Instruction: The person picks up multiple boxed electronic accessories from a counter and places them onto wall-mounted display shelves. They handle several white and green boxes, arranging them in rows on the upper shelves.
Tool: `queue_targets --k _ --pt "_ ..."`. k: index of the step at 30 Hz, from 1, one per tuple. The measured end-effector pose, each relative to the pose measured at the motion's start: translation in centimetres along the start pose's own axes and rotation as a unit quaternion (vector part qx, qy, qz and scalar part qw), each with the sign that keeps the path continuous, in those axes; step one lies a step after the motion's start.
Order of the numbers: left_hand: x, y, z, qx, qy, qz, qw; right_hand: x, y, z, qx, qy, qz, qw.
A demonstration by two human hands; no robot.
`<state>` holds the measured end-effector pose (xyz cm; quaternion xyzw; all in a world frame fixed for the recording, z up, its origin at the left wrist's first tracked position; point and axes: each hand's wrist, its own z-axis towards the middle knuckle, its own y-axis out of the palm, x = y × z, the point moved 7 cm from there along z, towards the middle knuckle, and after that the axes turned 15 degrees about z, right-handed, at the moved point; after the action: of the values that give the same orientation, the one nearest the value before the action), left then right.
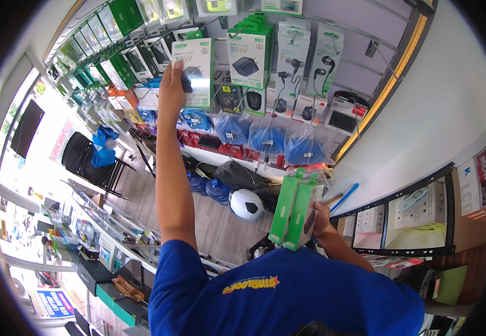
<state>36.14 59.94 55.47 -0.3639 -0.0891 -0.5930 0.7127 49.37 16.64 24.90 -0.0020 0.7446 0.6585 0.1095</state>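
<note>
My left arm reaches up to the wall display. My left hand [171, 89] grips the left edge of a white and green charger box [201, 92], its fingers wrapped round the side. Whether this box also sits on a hook cannot be made out. Just right of it, a stack of matching charger boxes [248, 59] hangs from a hook. Lower down at the right, my right hand [322, 218] is closed on several green and white boxes [290, 213], held together upright against my body. Part of that hand is hidden behind the boxes.
Packaged earphones [292, 70] and blue bagged items [268, 139] hang on the wall rack. Below stand blue water jugs [217, 190] and a white and black ball [246, 205]. A black chair [89, 162] and glass counter are at left, a black-framed shelf [416, 249] at right.
</note>
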Motion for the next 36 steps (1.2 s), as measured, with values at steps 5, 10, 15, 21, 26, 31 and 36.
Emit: queue_targets --k 5,10,15,21,26,31,36 --pt "-3.1 6.1 5.5 -0.075 -0.057 0.094 0.991 0.1 1.0 -0.1 -0.022 -0.014 -0.037 0.999" --pt "-6.6 11.0 9.2 -0.124 -0.162 0.119 0.972 0.3 1.6 -0.8 -0.014 -0.010 -0.021 1.000" --pt "-3.9 9.2 7.9 -0.025 -0.037 0.147 0.988 -0.1 2.5 -0.8 0.012 -0.040 -0.064 0.997" --pt "4.4 4.1 -15.8 -0.096 -0.120 -0.065 0.986 -0.1 5.9 2.6 0.008 -0.032 -0.047 0.998" --pt "8.6 3.8 -32.2 -0.233 -0.331 -0.268 0.874 2.0 7.6 5.8 0.020 0.000 -0.180 0.983" --pt "7.6 -0.6 -33.9 -0.131 -0.360 -0.224 0.896 4.7 7.4 6.8 -0.011 0.055 -0.188 0.981" --pt "7.3 -3.4 -34.1 -0.079 -0.288 -0.286 0.910 4.9 6.5 6.3 -0.047 0.080 -0.138 0.986"
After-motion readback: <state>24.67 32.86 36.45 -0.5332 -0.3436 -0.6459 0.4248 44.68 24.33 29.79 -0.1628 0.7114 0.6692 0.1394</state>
